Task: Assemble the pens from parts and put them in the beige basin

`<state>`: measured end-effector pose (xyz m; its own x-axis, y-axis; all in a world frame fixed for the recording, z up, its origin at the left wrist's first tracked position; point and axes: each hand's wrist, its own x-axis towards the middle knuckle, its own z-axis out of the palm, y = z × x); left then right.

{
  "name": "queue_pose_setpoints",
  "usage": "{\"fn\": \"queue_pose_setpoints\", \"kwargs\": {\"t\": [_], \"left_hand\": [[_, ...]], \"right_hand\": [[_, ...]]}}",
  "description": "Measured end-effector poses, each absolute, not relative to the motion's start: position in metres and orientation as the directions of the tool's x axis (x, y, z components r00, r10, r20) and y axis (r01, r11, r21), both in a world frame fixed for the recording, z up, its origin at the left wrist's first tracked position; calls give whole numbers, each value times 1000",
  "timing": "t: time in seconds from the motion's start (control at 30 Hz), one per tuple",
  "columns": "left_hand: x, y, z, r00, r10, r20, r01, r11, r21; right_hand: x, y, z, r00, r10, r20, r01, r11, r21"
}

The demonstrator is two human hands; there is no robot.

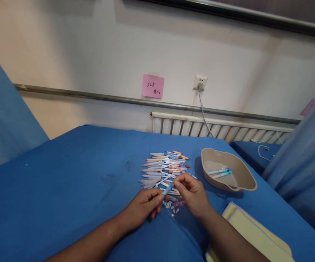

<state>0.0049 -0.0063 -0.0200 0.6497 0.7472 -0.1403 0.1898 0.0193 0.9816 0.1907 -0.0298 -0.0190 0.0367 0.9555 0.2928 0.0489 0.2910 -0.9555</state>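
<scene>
1 slim pen (pixel 168 189) is pale blue; its upper end is darker.

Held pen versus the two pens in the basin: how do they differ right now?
The held pen is gripped by the left hand and right hand, while the basin pens lie loose in the tan basin. The held pen is partly covered by fingers; no hand covers the basin pens. Both show blue parts.

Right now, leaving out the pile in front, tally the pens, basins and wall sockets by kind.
Blue-ended pens in the basin: 2
Blue pen in the left hand and right hand: 1
Tan basin: 1
Wall socket: 1
Total: 5
</scene>
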Motion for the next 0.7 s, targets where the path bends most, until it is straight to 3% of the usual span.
{"fn": "queue_pose_setpoints", "kwargs": {"t": [0.3,0.7], "left_hand": [[6,-7,-24,642,755,-133,165,33,986],[7,-5,-27,653,741,-159,165,66,984]], "right_hand": [[191,-33,-15,41,921,386,273,362,-891],[195,-27,-17,53,978,200,-92,204,-975]]}}
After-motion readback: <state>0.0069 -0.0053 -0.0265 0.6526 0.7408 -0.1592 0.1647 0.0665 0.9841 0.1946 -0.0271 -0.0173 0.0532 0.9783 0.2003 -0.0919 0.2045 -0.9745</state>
